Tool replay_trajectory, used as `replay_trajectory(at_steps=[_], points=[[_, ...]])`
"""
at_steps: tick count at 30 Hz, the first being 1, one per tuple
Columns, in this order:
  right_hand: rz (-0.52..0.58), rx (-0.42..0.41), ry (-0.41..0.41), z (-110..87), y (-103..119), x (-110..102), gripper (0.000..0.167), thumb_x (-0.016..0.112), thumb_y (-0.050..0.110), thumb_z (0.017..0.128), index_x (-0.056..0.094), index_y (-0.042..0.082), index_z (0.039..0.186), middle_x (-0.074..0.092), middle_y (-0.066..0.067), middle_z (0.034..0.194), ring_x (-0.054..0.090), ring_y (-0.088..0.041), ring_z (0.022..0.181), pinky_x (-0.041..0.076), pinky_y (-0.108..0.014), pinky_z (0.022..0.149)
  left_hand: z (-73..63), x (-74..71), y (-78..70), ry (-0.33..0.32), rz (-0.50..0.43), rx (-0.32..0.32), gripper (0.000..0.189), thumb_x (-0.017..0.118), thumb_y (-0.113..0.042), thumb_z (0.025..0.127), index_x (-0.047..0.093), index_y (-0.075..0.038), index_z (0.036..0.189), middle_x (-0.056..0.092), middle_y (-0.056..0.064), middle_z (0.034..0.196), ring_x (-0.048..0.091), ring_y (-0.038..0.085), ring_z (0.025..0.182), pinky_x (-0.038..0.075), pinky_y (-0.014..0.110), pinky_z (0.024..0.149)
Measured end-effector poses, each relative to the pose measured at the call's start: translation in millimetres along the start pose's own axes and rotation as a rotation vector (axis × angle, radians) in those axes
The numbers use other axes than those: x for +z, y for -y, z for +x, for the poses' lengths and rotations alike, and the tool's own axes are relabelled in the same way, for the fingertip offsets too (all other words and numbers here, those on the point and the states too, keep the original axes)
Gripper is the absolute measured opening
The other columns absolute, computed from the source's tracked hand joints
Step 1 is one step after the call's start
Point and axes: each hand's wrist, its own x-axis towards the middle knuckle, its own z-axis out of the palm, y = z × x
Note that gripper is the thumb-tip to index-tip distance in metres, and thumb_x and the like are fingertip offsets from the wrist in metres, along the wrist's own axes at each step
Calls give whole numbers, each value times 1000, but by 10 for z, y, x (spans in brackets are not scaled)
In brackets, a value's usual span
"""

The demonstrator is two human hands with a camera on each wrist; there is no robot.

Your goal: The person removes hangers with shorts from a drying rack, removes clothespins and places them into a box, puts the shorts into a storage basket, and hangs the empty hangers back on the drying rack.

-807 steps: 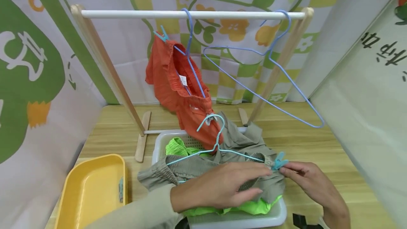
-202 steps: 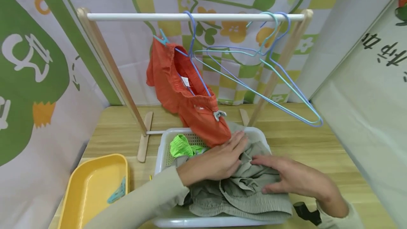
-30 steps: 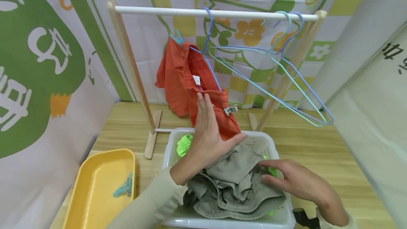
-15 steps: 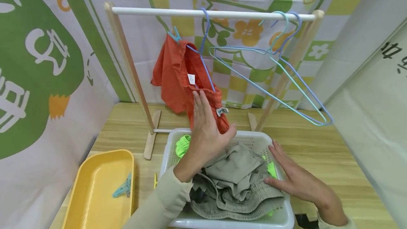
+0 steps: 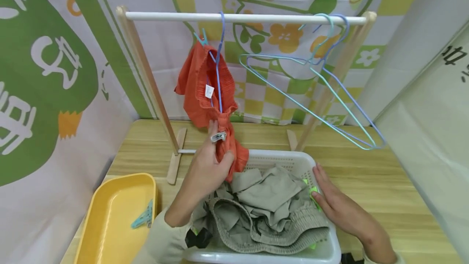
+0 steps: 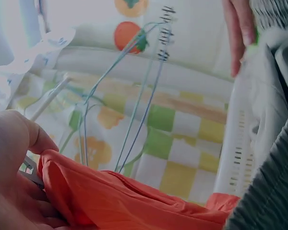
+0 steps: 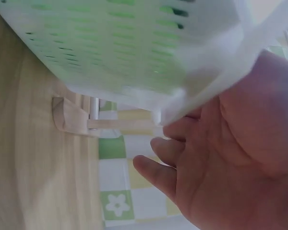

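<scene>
Orange shorts (image 5: 188,93) hang from a blue hanger (image 5: 218,60) on the white rod, with a teal clip (image 5: 202,38) at the upper corner and a grey clip (image 5: 218,136) at the lower one. My left hand (image 5: 203,174) holds the lower part of the shorts between thumb and fingers, beside the grey clip. In the left wrist view the thumb meets the orange cloth (image 6: 110,196). My right hand (image 5: 346,209) rests with fairly straight fingers on the right rim of the white basket (image 5: 331,243). Crumpled grey-green shorts (image 5: 271,199) lie in the basket.
An empty teal hanger (image 5: 344,97) and another blue hanger (image 5: 360,111) hang at the rod's right end. The wooden rack (image 5: 146,72) stands behind the basket. A yellow tray (image 5: 88,223) with teal clips (image 5: 143,216) sits at left. Bright green cloth (image 5: 314,194) shows in the basket.
The teal hanger left the grey-green shorts for the rod earlier. Over the last second the orange shorts and their hanger shifted left with my left hand; my right hand moved onto the basket rim.
</scene>
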Motion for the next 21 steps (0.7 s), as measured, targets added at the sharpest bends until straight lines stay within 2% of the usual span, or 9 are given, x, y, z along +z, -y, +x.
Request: replay_trajectory(at_steps=[2, 6, 7, 9, 10, 13, 16, 19, 21], points=[[-14, -9, -21, 2, 0, 21, 69, 55, 8, 107, 15, -6, 161, 8, -26, 167, 16, -49, 149, 3, -10, 113, -50, -71, 41, -11, -25, 4, 78, 57, -18, 99, 15, -10, 164, 19, -3, 167, 53, 16, 128, 49, 39, 99], [-46, -9, -61, -8, 6, 64, 67, 55, 7, 106, 18, -7, 160, 9, -23, 168, 17, -47, 150, 3, -12, 114, -138, -156, 139, -79, -47, 25, 62, 58, -13, 101, 36, -1, 158, 43, 6, 157, 63, 18, 111, 56, 37, 87], [-52, -10, -67, -6, 12, 72, 66, 55, 6, 106, 19, -7, 160, 9, -23, 168, 17, -46, 150, 3, -12, 114, -161, -175, 164, -101, -49, 28, 56, 59, -12, 102, 43, 1, 154, 50, 9, 151, 65, 18, 105, 57, 38, 85], [-66, -8, -74, -2, 23, 80, 65, 54, 5, 106, 19, -8, 160, 9, -23, 168, 17, -45, 150, 3, -13, 115, -199, -203, 210, -156, -23, 39, 38, 60, -12, 103, 59, 3, 138, 63, 13, 135, 61, 20, 118, 54, 43, 94], [-74, -6, -77, 0, 32, 83, 65, 54, 5, 106, 19, -9, 159, 10, -24, 168, 17, -45, 150, 2, -13, 115, -220, -218, 230, -184, 4, 45, 28, 59, -13, 104, 66, 1, 127, 69, 13, 119, 65, 21, 108, 56, 42, 88], [-93, 5, -81, 5, 50, 86, 64, 53, 6, 107, 19, -9, 159, 10, -24, 168, 18, -46, 150, 2, -13, 115, -278, -272, 284, -249, 71, 60, 19, 55, -19, 108, 66, -4, 105, 60, 5, 82, 59, 17, 76, 50, 33, 63], [-109, 17, -84, 2, 61, 95, 65, 53, 6, 107, 19, -8, 160, 10, -25, 167, 20, -47, 149, 2, -13, 115, -341, -342, 336, -309, 121, 71, 24, 50, -23, 111, 63, -6, 99, 40, 1, 67, 43, 18, 60, 35, 31, 52], [-116, 18, -87, 1, 60, 104, 65, 53, 6, 106, 19, -7, 160, 10, -25, 167, 21, -47, 149, 2, -13, 115, -394, -424, 395, -383, 149, 76, 25, 51, -20, 111, 68, -3, 110, 40, 0, 65, 45, 19, 62, 35, 29, 53], [-125, 18, -89, 4, 55, 109, 65, 53, 6, 106, 19, -7, 160, 11, -25, 167, 22, -47, 148, 3, -13, 115, -413, -481, 424, -446, 165, 89, 26, 52, -16, 110, 70, 1, 116, 56, 6, 70, 56, 22, 67, 42, 27, 57]])
